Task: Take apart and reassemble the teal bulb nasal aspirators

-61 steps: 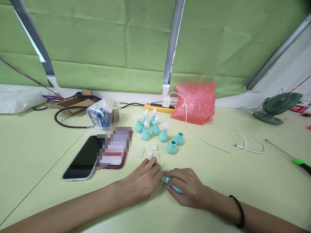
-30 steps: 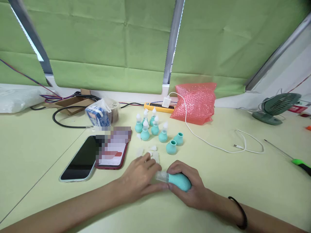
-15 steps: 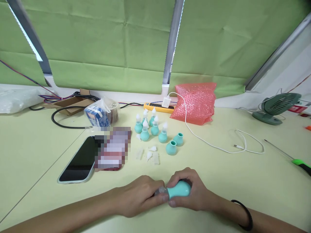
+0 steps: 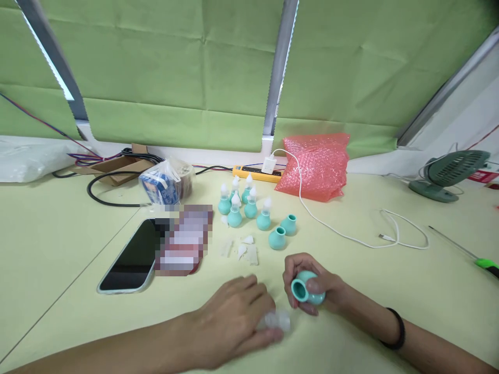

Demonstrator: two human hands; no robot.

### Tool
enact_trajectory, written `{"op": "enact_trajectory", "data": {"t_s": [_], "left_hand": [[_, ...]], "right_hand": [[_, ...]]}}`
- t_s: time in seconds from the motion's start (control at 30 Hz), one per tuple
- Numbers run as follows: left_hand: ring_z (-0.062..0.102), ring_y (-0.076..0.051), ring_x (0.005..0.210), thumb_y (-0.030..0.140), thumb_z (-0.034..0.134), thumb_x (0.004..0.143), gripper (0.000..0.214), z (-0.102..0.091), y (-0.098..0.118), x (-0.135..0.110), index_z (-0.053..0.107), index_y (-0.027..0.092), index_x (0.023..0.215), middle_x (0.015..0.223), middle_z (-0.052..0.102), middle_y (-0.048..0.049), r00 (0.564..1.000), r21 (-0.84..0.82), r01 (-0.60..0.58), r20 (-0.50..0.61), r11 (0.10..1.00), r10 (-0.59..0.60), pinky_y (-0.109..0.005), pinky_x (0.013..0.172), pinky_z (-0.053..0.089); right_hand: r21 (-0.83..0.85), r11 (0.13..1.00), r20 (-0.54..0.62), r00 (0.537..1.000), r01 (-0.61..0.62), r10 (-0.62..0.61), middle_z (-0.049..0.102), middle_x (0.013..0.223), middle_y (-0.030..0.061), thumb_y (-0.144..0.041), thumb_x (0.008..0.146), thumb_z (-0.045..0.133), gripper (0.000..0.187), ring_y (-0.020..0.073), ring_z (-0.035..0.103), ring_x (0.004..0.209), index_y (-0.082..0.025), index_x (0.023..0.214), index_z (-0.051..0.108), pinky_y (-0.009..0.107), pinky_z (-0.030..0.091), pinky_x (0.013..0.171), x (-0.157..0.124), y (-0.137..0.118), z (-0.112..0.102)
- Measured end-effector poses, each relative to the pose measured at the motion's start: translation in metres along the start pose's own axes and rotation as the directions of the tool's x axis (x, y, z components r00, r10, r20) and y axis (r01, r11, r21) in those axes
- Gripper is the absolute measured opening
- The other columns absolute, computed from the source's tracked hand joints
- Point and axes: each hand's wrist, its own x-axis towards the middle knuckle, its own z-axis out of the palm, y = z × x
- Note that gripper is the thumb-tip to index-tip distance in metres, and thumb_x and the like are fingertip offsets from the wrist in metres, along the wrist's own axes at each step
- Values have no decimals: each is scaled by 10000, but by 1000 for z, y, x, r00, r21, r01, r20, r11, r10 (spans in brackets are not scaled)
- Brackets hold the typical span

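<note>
My right hand (image 4: 312, 283) is closed around a teal rubber suction bulb (image 4: 316, 296), its round open mouth facing left toward me. In my left hand (image 4: 237, 317) I pinch a clear plastic nozzle (image 4: 281, 320), somewhat blurred, apart from the bulb. Beyond my hands two bare teal bulbs (image 4: 277, 238) stand with open mouths. Several assembled nasal aspirators (image 4: 234, 213), teal bulbs with clear, white-tipped nozzles, stand behind them. Torn bits of whitish plastic (image 4: 248, 249) lie on the table in front of these.
To the left lie a phone (image 4: 128, 257) and a dark red phone-like item (image 4: 185, 239). A pink bubble-wrap bag (image 4: 315, 166), yellow power strip (image 4: 255, 174), and bagged blue packet (image 4: 163, 182) sit along the back. On the right are a white cable (image 4: 351, 240), screwdriver (image 4: 460, 246) and green fan (image 4: 448, 174).
The clear nozzle has come out of the teal bulb. My right hand has moved right with the bulb, turning its mouth into view, while my left hand keeps the nozzle.
</note>
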Motion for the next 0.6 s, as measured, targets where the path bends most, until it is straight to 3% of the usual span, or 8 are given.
{"op": "enact_trajectory", "data": {"t_s": [0.1, 0.2, 0.27, 0.4, 0.5, 0.6], "left_hand": [[484, -265, 838, 230, 435, 822, 205, 23, -15, 5, 507, 137, 989, 917, 558, -110, 974, 302, 157, -204, 940, -97, -409, 708, 402], [433, -312, 973, 164, 439, 808, 275, 38, -27, 10, 484, 196, 1077, 1126, 490, -107, 947, 465, 177, -319, 867, -22, -498, 792, 336], [392, -327, 1036, 143, 426, 809, 321, 38, -30, 12, 463, 220, 1119, 1214, 430, -101, 939, 510, 175, -343, 842, 12, -531, 840, 277], [296, -319, 1136, 188, 350, 858, 380, 28, -27, 13, 352, 266, 1230, 1339, 299, -37, 975, 516, 44, -209, 856, 76, -556, 904, 171], [207, -258, 1209, 303, 265, 896, 357, 22, -26, 13, 310, 310, 1250, 1361, 261, 51, 983, 433, -125, -67, 893, 170, -521, 970, 85], [212, -266, 1213, 384, 257, 884, 376, 19, -28, 12, 315, 309, 1247, 1354, 278, 34, 986, 318, -148, -22, 936, 163, -517, 971, 115]], "right_hand": [[-141, 971, -91, 975, 191, -205, 616, 600, 40, -282, 621, 672, 218, 104, 527, 479, -138, 760, 585, 219, 384, 448, 1, -14, -6], [-333, 881, -149, 904, 337, -402, 617, 636, 29, -263, 635, 665, 140, 149, 564, 633, -171, 722, 606, 281, 412, 600, 1, -28, -9], [-426, 829, -177, 865, 363, -470, 621, 665, 25, -273, 640, 663, 128, 165, 570, 687, -188, 722, 615, 301, 414, 653, 0, -34, -11], [-601, 724, -270, 767, 338, -582, 625, 711, 27, -252, 656, 654, 108, 166, 575, 690, -201, 741, 612, 299, 431, 636, 2, -37, -16], [-796, 534, -277, 613, 285, -740, 631, 732, 46, -212, 649, 658, 111, 157, 553, 642, -190, 743, 602, 297, 434, 592, 4, -33, -19], [-931, 344, -254, 455, 126, -853, 629, 763, 58, -211, 639, 662, 142, 141, 519, 592, -178, 761, 596, 306, 444, 581, 5, -27, -23]]}}
